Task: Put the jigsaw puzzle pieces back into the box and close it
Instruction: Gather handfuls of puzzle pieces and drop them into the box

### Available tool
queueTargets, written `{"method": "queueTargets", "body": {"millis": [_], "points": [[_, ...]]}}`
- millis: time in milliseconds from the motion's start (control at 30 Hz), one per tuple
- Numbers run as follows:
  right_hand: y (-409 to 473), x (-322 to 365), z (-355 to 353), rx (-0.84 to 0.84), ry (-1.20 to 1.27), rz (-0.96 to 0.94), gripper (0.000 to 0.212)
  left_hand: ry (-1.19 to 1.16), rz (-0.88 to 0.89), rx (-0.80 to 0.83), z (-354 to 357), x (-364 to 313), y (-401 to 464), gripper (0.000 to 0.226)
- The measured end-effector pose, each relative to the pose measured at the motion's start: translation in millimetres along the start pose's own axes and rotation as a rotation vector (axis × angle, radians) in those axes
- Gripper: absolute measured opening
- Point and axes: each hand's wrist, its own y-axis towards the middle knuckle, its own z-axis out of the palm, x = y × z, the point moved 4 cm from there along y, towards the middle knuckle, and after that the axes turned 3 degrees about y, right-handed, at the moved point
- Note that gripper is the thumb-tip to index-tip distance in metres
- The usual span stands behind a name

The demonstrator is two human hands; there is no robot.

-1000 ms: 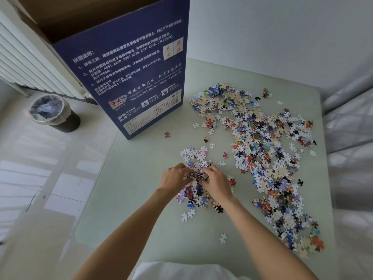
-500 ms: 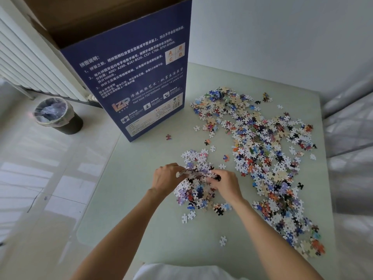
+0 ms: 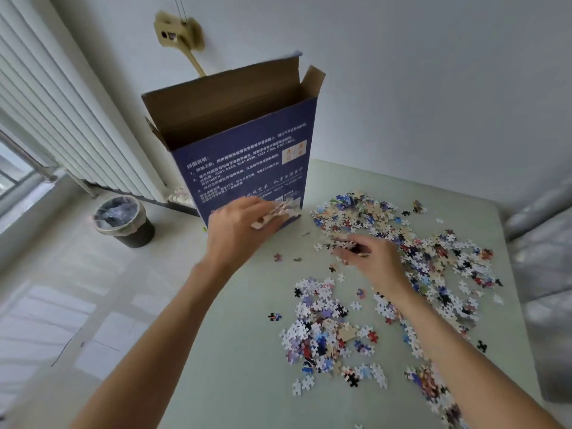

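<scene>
Two bare arms reach over a pale green surface (image 3: 235, 360). At far left stand a white radiator (image 3: 46, 113) and a lined bin (image 3: 123, 221). Left of centre, the left hand (image 3: 238, 227) grips puzzle pieces before the open blue box (image 3: 244, 168). Right of centre, the right hand (image 3: 371, 258) pinches several pieces above the scattered puzzle pieces (image 3: 402, 243).

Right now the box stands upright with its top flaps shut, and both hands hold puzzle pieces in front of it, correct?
Not quite. The head view shows the box upright but with its top flaps open, the brown inside showing. The rest holds: the left hand and the right hand each hold puzzle pieces in front of it.
</scene>
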Motion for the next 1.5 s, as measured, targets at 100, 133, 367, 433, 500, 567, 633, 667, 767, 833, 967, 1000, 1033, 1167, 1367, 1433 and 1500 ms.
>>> {"method": "queueTargets", "body": {"millis": [100, 133, 367, 433, 500, 567, 633, 667, 767, 833, 967, 1000, 1033, 1167, 1367, 1433, 1500], "points": [[39, 61, -27, -0.027, 0.1, -0.121, 0.024, 0.053, 0.028, -0.161, -54, 7, 59, 0.023], [53, 80, -33, -0.023, 0.108, -0.166, 0.019, 0.074, 0.006, -0.197, -68, 12, 75, 0.023], [156, 175, -46, -0.092, -0.006, -0.421, 0.03, 0.4, -0.172, -0.031, -90, 47, 136, 0.029], [179, 191, -37, -0.083, -0.087, -0.481, 0.03, 0.466, -0.237, 0.089, -81, 55, 135, 0.032], [194, 201, -23, -0.049, -0.187, -0.541, 0.03, 0.454, -0.307, 0.181, -73, 62, 131, 0.037], [201, 207, -7, 0.01, -0.313, -0.616, 0.028, 0.409, -0.361, 0.241, -69, 69, 129, 0.038], [205, 208, 9, 0.092, -0.428, -0.659, 0.024, 0.364, -0.379, 0.255, -68, 73, 127, 0.036], [208, 207, 15, 0.134, -0.463, -0.663, 0.024, 0.335, -0.382, 0.252, -68, 74, 127, 0.035], [215, 204, 27, 0.194, -0.502, -0.631, 0.029, 0.238, -0.37, 0.201, -71, 75, 123, 0.027], [217, 204, 31, 0.194, -0.491, -0.619, 0.028, 0.192, -0.348, 0.16, -72, 73, 121, 0.018], [219, 202, 34, 0.195, -0.449, -0.574, 0.024, 0.199, -0.324, 0.136, -68, 72, 117, 0.017], [218, 201, 35, 0.192, -0.434, -0.565, 0.023, 0.216, -0.314, 0.133, -68, 72, 116, 0.018], [217, 200, 34, 0.182, -0.42, -0.561, 0.022, 0.222, -0.302, 0.132, -67, 71, 116, 0.02], [213, 194, 34, 0.119, -0.385, -0.523, 0.022, 0.233, -0.223, 0.142, -63, 60, 109, 0.024], [221, 189, 38, 0.152, -0.309, -0.343, 0.035, 0.262, -0.169, 0.113, -58, 54, 102, 0.019], [223, 186, 40, 0.126, -0.329, -0.322, 0.033, 0.263, -0.169, 0.104, -59, 55, 102, 0.019], [222, 185, 45, 0.138, -0.34, -0.307, 0.033, 0.26, -0.167, 0.093, -59, 56, 101, 0.019]]}}
